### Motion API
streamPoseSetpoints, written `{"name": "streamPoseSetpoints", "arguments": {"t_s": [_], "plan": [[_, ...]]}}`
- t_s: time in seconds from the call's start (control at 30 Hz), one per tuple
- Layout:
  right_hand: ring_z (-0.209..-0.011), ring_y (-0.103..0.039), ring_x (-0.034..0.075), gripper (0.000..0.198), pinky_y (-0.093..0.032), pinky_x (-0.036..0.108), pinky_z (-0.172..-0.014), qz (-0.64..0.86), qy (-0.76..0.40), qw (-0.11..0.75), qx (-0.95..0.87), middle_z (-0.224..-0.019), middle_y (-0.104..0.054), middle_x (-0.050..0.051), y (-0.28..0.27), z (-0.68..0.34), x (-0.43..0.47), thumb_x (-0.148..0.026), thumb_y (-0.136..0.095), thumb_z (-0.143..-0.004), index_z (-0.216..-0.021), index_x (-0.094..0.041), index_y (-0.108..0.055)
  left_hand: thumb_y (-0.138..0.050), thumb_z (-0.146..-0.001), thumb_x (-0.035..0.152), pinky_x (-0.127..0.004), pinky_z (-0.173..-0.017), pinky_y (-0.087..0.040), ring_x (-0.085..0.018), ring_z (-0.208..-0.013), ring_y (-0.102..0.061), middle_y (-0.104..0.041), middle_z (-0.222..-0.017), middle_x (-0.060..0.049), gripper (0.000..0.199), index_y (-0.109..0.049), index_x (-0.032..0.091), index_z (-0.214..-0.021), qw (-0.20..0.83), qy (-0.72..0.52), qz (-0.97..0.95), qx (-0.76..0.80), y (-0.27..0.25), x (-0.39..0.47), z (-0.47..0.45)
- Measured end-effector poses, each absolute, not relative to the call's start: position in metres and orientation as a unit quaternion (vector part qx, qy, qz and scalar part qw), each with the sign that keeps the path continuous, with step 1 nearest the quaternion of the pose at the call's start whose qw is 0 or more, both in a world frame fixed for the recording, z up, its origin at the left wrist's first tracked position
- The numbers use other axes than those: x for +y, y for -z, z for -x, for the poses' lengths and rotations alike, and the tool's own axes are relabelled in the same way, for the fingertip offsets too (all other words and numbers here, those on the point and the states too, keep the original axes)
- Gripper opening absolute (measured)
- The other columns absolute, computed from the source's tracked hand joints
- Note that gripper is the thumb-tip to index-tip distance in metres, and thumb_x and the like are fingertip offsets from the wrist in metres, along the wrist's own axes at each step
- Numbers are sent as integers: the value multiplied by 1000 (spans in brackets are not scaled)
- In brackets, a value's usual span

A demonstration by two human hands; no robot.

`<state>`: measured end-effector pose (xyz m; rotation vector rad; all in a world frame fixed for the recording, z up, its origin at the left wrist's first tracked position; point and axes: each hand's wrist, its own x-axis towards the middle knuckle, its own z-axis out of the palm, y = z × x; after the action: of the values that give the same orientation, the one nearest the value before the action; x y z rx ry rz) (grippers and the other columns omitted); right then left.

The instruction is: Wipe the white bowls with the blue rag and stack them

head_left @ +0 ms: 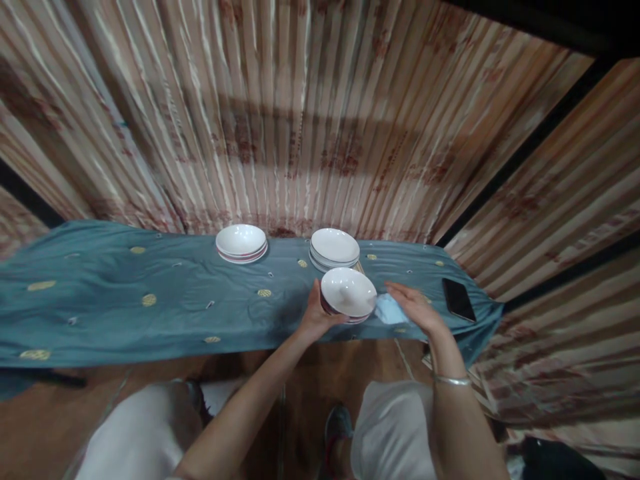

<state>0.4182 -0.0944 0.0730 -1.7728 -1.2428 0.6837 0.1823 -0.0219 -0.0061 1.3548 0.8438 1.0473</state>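
Observation:
My left hand (pixel 320 315) is closed on the near left rim of a small stack of white bowls (pixel 349 292), thumb at the side and fingers along the front. The stack tilts slightly, and whether it touches the table cannot be told. Just right of it, my right hand (pixel 413 305) has a crumpled light blue cloth (pixel 390 309) under its fingers; the thumb is hidden. Behind the bowls stands a stack of white plates (pixel 335 247), partly overlapped by them. Farther left sits another stack of white bowls (pixel 241 241) with reddish edges.
A blue-green patterned tablecloth (pixel 180 300) covers the long narrow table. A black phone (pixel 459 299) lies near its right end. Pleated curtains (pixel 280 133) hang close behind, with dark metal poles (pixel 525 147) at the right. My legs are below the front edge.

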Motion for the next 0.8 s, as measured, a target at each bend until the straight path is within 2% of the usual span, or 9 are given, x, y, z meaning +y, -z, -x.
{"name": "streamPoseSetpoints", "arguments": {"t_s": [0.07,0.13,0.23,0.33,0.43,0.5,0.6,0.7,0.8], "plan": [[-91,-64,23,58,-49,35,-84,695,-274,450,-489,-103,-71,10,-85,-410,-99,-59,-63,-70,-107,-14,-70,-89,-39,33,-49,-116,-12,-36,-142,-21,-27,-154,-18,124,-27,17,-145,570,-436,-585,377,3,-22,-171],[-78,-63,19,63,-49,30,-72,662,-328,458,-494,-94,-72,8,-99,-393,-103,-60,-60,-74,-117,-13,-65,-88,-42,31,-48,-116,-12,-34,-143,-19,-27,-154,-16,119,-30,18,-144,563,-442,-582,387,-1,-22,-157],[-72,-61,15,58,-46,26,-65,593,-415,446,-527,-91,-71,6,-112,-348,-106,-59,-57,-79,-117,-16,-65,-87,-44,28,-44,-117,-15,-32,-144,-19,-28,-154,-16,113,-33,17,-143,565,-474,-547,397,-1,-18,-131],[-78,-60,15,51,-46,26,-70,520,-470,391,-596,-93,-70,5,-105,-292,-99,-58,-56,-81,-108,-16,-70,-86,-46,28,-41,-116,-18,-30,-144,-21,-30,-154,-15,106,-38,19,-140,556,-498,-517,420,6,-9,-104],[-70,-59,14,52,-46,27,-67,475,-545,299,-623,-82,-69,4,-79,-237,-82,-58,-51,-84,-108,-16,-70,-81,-56,27,-41,-115,-20,-28,-143,-23,-29,-154,-15,98,-36,17,-142,533,-501,-507,456,13,8,-74],[-76,-62,16,48,-48,29,-73,466,-563,285,-620,-88,-70,5,-59,-208,-65,-56,-52,-84,-105,-17,-72,-77,-62,27,-43,-116,-18,-28,-143,-23,-30,-154,-15,93,-33,17,-143,502,-495,-513,490,15,24,-52],[-99,-63,22,45,-47,38,-90,505,-530,362,-578,-110,-69,6,-37,-178,-28,-48,-58,-82,-117,-21,-65,-70,-71,32,-42,-116,-17,-27,-144,-21,-26,-156,-12,88,-27,20,-146,455,-507,-517,518,9,51,-22],[-128,-48,24,51,-34,41,-109,553,-461,429,-546,-134,-57,6,-29,-159,19,-39,-62,-80,-128,-23,-57,-65,-76,34,-37,-117,-13,-26,-145,-15,-21,-158,-13,87,-21,15,-148,419,-511,-514,546,-3,82,3],[-134,-41,25,59,-29,40,-113,593,-418,453,-517,-139,-52,9,-30,-147,69,-30,-65,-77,-133,-18,-51,-54,-84,41,-34,-117,-9,-23,-146,-8,-11,-159,-14,83,-14,10,-149,406,-508,-507,565,-13,114,19]]}}
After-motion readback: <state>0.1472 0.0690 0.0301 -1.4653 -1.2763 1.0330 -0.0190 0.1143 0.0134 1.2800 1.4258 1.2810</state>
